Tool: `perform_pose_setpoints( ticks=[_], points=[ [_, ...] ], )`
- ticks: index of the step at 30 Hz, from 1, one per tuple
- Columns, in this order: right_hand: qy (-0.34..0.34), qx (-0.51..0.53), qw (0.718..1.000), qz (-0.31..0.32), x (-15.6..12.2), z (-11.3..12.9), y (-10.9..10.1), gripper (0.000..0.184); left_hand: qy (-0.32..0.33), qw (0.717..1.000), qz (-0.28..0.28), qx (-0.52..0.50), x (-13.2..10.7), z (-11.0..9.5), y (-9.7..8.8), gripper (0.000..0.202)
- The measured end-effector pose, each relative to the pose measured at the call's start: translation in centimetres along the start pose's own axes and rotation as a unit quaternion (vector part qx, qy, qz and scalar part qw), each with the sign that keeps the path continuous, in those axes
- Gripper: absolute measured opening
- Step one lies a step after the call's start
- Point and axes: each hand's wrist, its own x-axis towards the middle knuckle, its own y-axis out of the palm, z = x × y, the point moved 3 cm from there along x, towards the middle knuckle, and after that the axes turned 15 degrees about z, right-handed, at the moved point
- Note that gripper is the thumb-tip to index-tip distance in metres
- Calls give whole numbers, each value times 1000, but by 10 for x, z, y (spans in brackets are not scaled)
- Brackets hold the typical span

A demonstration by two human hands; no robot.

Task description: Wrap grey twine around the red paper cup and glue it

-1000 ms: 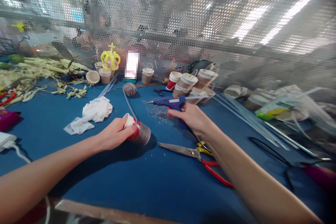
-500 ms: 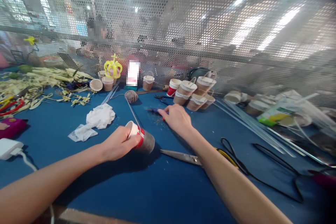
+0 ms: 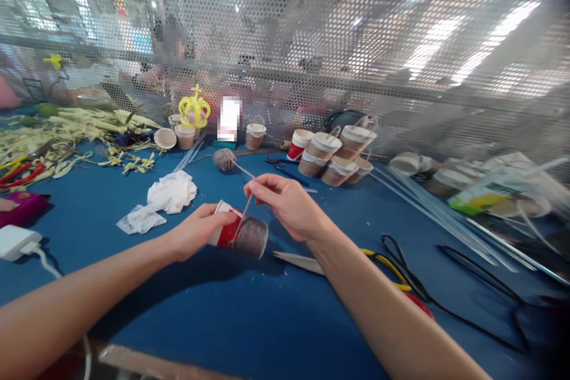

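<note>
My left hand [image 3: 198, 228] grips a red and white paper cup [image 3: 228, 222], tilted on its side with its mouth toward the left. Grey-brown yarn [image 3: 253, 237] is wound around the end of the cup farther from that hand. Between thumb and fingers, my right hand [image 3: 282, 199] pinches the strand that rises from the cup. From there the strand runs back to a ball of yarn [image 3: 224, 160] on the blue table. Scissors [image 3: 298, 261] lie under my right forearm, which hides part of them.
Several wrapped cups with handles [image 3: 338, 154] are stacked at the back right, by clear sticks [image 3: 436, 208]. White crumpled tissue [image 3: 171, 193] lies left of the cup. Farther left are pale plant strips [image 3: 75, 130] and a yellow crown [image 3: 195, 108]. A perforated metal screen [image 3: 276, 41] stands behind.
My right hand has moved left from the dark tool on the table and now holds the yarn strand above the cup. The cup has turned a little in my left hand.
</note>
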Motion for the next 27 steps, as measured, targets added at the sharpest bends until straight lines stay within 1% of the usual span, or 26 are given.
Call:
perform_pose_setpoints(
  ticks=[3,6,11,15,19,27],
  points=[
    [-36,6,999,-29,-4,9,-3,14,-29,996,-16,-78,2,0,-2,14],
    [-50,-16,998,-36,-6,13,-3,13,-50,993,-19,-101,2,0,-1,11],
    [-54,-53,995,-59,-5,11,-4,12,-62,994,-26,-86,1,-1,2,11],
    [-46,-80,993,-66,-3,9,-4,13,-64,996,-30,-57,0,2,2,16],
    [-39,-116,990,-73,-2,6,-6,14,-57,997,-28,-42,-2,4,3,21],
    [-20,-151,986,-70,0,-1,-7,17,-41,999,-21,-27,-4,4,2,20]
  ],
)
